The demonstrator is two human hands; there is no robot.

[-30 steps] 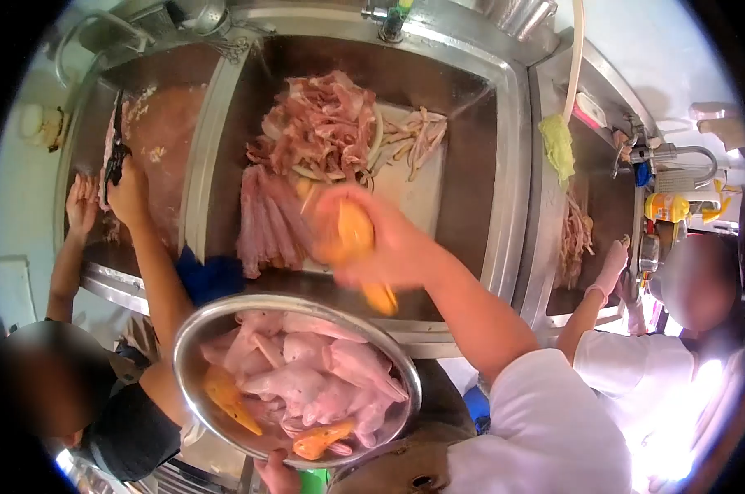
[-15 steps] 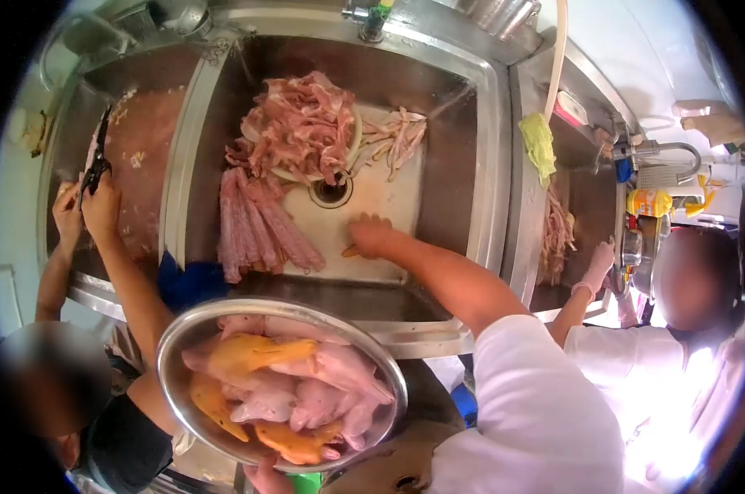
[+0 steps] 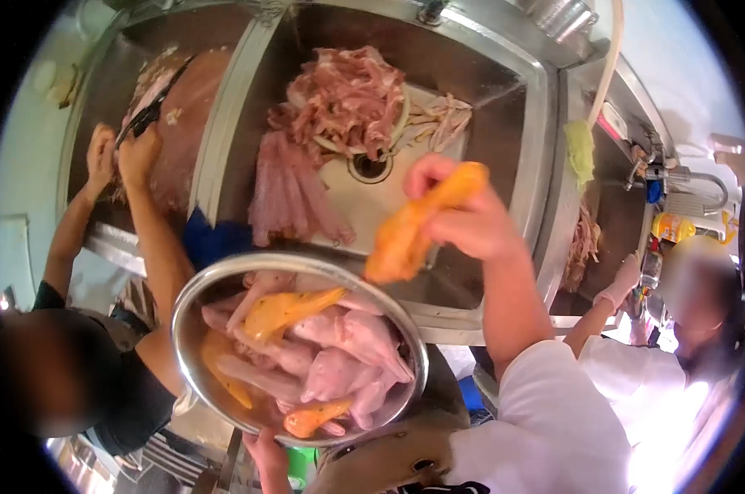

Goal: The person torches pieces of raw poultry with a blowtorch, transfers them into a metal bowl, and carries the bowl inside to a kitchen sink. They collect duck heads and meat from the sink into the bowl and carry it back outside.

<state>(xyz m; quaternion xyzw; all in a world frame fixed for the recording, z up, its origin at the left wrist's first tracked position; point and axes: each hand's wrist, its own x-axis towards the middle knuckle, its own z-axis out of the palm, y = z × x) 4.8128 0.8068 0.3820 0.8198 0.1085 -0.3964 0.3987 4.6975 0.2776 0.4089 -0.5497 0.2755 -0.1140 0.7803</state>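
The yellow piece (image 3: 401,243) is pinched about its middle by the closed grip of the right hand (image 3: 478,224), over the sink (image 3: 498,123) beside the bowl (image 3: 265,262), presumably for control; its rim is clasped by the left hand (image 3: 265,457), apparently for steadiness.

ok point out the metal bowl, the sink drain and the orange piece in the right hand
metal bowl (image 3: 278,261): head view, on its upper rim
sink drain (image 3: 370,167): head view, middle of its opening
held orange piece (image 3: 405,239): head view, on its thicker lower part
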